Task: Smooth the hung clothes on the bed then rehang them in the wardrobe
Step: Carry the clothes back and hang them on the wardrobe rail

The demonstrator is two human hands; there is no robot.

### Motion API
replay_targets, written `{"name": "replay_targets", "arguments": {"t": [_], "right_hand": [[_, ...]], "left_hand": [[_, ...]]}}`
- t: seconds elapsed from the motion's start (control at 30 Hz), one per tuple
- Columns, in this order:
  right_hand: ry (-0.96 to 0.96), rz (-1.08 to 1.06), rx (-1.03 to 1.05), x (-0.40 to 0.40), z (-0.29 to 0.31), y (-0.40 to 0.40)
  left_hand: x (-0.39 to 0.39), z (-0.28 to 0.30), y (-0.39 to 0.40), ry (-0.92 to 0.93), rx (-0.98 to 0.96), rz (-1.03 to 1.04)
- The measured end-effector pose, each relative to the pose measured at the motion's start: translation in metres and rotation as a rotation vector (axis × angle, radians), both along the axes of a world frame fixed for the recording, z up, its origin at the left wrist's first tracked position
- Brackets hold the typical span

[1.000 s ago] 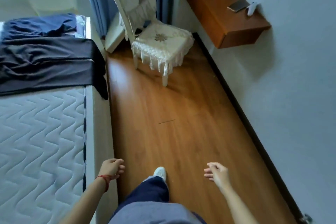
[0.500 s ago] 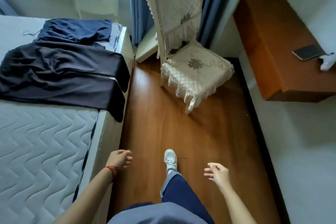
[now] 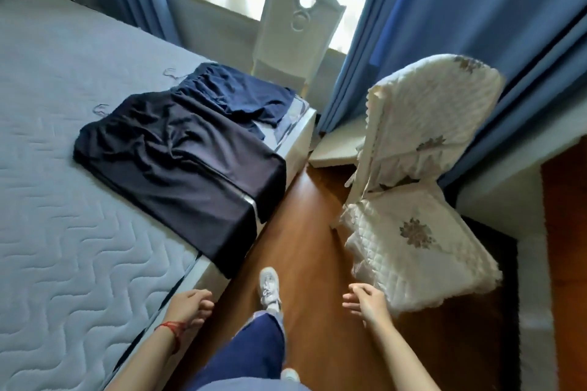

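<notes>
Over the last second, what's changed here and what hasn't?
The person has walked forward along the bed, nearer the clothes and chair. Nothing was taken or let go. Left hand and right hand still hang loosely curled and empty; the clothes lie as before.

Both forearms are bare — no sleeves reach into view. A thin red cord [image 3: 171,327] circles the left wrist, a loose end trailing down from it. The trousers [image 3: 251,355] are dark blue with paler, frayed-looking cuffs, over white lace-up shoes [image 3: 269,287]. A grey-blue top [image 3: 251,386] shows at the bottom edge.
</notes>
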State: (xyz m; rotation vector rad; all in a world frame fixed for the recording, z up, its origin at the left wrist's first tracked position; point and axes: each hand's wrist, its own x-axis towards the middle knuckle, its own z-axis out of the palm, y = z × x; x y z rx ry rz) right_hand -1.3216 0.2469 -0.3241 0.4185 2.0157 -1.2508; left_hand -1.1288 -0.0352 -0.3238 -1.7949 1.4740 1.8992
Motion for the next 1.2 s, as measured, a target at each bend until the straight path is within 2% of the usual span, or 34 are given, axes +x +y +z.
{"name": "replay_targets", "arguments": {"t": [0.23, 0.5, 0.6, 1.03, 1.2], "right_hand": [[-0.013, 0.118, 0.012, -0.126, -0.009, -0.115], [0.006, 0.233, 0.021, -0.249, 0.007, -0.241], [0.0, 0.291, 0.009, -0.283, 0.01, -0.28], [-0.05, 0.746, -0.069, -0.437, 0.002, -0.511], [0.002, 0.896, -0.076, -0.469, 0.002, -0.611]], "left_hand": [[-0.093, -0.026, -0.087, -0.023, 0.043, 0.148], [-0.224, 0.008, -0.198, 0.031, -0.011, 0.194], [-0.255, 0.02, -0.235, 0.064, -0.042, 0.269], [-0.315, 0.018, -0.306, -0.045, -0.059, 0.684], [-0.336, 0.027, -0.359, -0.058, -0.122, 0.754]]}}
